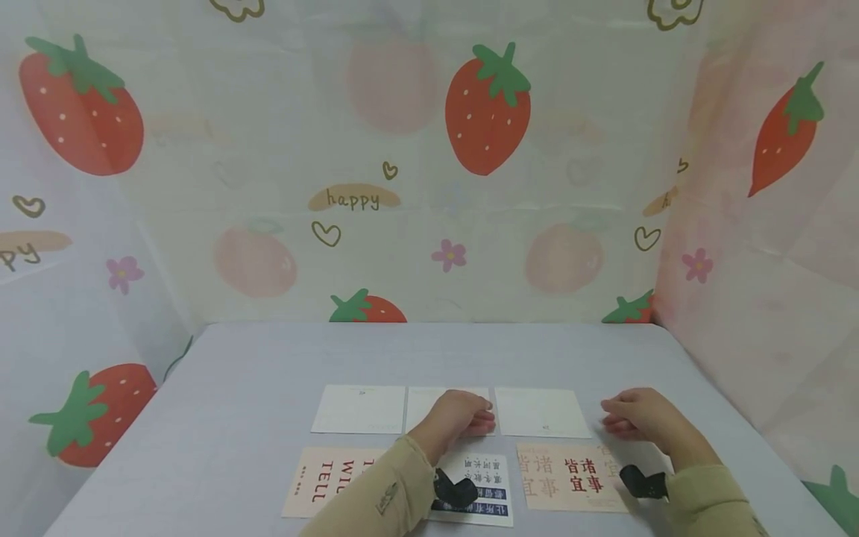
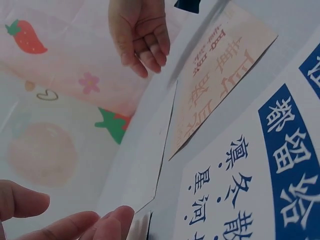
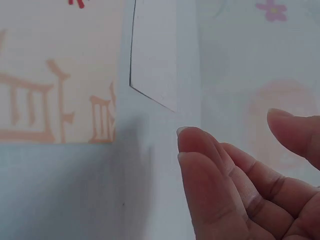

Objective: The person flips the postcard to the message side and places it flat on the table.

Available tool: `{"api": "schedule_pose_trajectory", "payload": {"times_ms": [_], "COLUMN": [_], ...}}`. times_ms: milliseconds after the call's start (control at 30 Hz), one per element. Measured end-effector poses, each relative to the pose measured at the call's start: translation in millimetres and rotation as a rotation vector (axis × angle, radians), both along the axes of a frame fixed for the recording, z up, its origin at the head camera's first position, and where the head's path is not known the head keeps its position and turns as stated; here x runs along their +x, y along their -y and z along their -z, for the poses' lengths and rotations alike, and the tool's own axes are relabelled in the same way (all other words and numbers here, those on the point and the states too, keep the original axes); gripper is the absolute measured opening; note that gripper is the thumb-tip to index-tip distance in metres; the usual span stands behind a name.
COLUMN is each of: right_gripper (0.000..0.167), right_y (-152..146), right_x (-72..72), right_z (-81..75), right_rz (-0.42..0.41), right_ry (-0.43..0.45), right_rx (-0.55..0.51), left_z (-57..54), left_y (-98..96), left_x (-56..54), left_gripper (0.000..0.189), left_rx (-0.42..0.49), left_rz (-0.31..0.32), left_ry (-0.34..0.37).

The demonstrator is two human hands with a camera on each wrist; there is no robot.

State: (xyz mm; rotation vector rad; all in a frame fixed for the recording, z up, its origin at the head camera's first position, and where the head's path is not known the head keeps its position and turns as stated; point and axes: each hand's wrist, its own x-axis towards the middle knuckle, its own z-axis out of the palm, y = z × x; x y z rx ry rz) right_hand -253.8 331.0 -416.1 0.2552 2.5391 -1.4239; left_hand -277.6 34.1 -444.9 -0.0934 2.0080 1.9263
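Observation:
My left hand (image 1: 456,418) hovers over the middle white card (image 1: 421,403) in the back row, fingers relaxed and holding nothing. To the right of the back row's right white card (image 1: 540,412), my right hand (image 1: 646,419) is held with loosely bent fingers and nothing in them. In the right wrist view a gap shows between the thumb (image 3: 295,132) and the other fingers. Below the left hand lies a white card with blue print (image 1: 479,477), partly hidden by the sleeve. A cream card with red characters (image 1: 570,477) lies nearest the right hand.
A third white card (image 1: 359,409) sits at the left end of the back row. In front of it is a cream card with red English letters (image 1: 322,481), partly covered by the left sleeve (image 1: 385,488). Strawberry-printed cloth (image 1: 416,149) encloses the table (image 1: 235,373).

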Motion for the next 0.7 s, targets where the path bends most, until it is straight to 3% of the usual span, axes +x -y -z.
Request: {"api": "schedule_pose_trajectory", "payload": {"times_ms": [300,700], "right_gripper": [0.034,0.044], "right_y": [-8,-11], "right_x": [15.3,32.9], "right_z": [0.5,3.7], "right_rz": [0.029,0.051], "right_ry": [0.028,0.083], "right_rx": [0.020,0.058], "left_z": [-5.9,-2.0], "left_y": [5.2,7.7], "left_x": [14.6,25.8], "left_gripper": [0.027,0.029], "left_rx": [-0.038,-0.046], "left_rz": [0.036,0.098], "left_ry": [-0.002,-0.046]}}
